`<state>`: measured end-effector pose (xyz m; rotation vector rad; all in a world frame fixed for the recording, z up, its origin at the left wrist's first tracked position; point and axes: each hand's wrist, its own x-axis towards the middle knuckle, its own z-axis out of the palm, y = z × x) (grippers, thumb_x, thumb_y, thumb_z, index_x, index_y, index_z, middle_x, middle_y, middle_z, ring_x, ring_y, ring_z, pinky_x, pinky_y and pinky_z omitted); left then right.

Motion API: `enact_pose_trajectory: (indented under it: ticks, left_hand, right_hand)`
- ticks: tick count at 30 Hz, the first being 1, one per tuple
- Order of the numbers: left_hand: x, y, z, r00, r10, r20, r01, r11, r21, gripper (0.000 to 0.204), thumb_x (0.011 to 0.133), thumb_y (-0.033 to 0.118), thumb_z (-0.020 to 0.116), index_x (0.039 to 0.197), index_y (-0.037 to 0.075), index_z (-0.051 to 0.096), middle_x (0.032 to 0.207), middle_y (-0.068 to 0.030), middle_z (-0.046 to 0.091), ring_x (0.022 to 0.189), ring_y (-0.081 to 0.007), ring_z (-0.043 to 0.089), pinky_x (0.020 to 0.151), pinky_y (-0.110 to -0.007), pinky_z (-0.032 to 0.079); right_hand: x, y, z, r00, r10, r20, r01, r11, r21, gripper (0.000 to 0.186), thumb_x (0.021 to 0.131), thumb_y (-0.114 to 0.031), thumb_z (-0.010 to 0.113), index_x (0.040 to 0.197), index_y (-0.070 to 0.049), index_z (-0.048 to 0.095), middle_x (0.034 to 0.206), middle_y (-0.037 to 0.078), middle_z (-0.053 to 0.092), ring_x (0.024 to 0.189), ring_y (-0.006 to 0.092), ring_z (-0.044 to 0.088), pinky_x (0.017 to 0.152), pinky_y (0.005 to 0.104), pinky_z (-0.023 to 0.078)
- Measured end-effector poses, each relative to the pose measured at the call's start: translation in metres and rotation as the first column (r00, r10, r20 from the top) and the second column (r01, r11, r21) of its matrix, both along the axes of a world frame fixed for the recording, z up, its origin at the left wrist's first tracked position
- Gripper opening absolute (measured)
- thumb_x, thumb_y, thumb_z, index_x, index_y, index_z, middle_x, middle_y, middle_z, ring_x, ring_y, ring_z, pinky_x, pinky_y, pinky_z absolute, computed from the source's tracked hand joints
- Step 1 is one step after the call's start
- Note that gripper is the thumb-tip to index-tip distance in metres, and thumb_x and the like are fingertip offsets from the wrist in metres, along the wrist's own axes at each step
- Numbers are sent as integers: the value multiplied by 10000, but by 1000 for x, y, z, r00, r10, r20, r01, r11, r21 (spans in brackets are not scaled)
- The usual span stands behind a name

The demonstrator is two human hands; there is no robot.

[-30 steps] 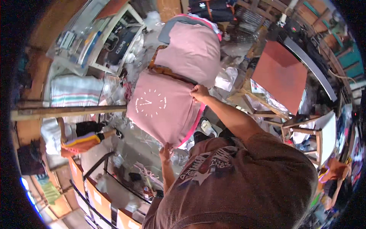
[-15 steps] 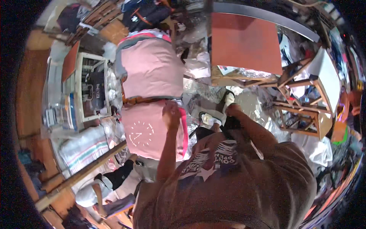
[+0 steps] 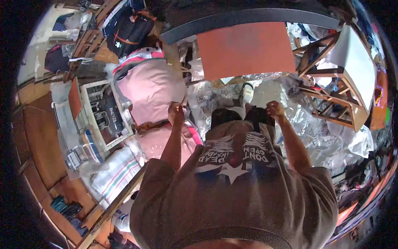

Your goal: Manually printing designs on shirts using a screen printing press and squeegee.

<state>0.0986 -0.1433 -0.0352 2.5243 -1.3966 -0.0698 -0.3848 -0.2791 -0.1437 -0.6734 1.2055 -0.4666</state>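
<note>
My left hand (image 3: 177,111) is closed, fingers curled in, at the right edge of a tall pile of pink cut cloth (image 3: 151,89). Whether it pinches anything does not show. A second pink cloth pile (image 3: 159,139), with a bright pink strip along its right side, lies nearer me, partly behind my left forearm. Out to the right, beside my dark-clad leg, my right hand (image 3: 275,110) is curled shut with nothing visible in it. It hangs over a floor strewn with clear plastic sheeting (image 3: 306,128).
Ahead stands a table with a reddish-brown top (image 3: 248,52). Wooden frames (image 3: 352,89) with a white panel stand at right. On the left are a white-framed case (image 3: 105,112), a striped white sack (image 3: 118,172) and a long wooden beam (image 3: 112,207). A black bag (image 3: 130,35) sits beyond the piles.
The view has swung and moved forward. My left hand has gone from over the nearer pink pile to beside the farther one. My right hand has swung outward. The other person is mostly out of sight.
</note>
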Motion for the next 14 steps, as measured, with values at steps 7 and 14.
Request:
enact_pose_trajectory:
  ticks: [7,14]
  left_hand:
    - [50,12,6,955,99,-279,-89,995,50,249,925,219,532,859,1,633,760,-223,631,726,-385,626,654,-438,479]
    - [94,11,-7,949,-123,-290,101,991,-88,228,909,185,566,782,-4,578,694,-242,573,628,-371,569,586,-487,396]
  right_hand:
    - [109,-42,72,678,680,-279,-734,643,-217,215,859,-202,593,1007,-51,633,923,166,631,876,283,630,769,398,494]
    - [209,-33,104,582,751,311,-611,656,-443,644,864,-262,679,1402,-126,353,1305,131,532,1189,237,531,1000,312,407]
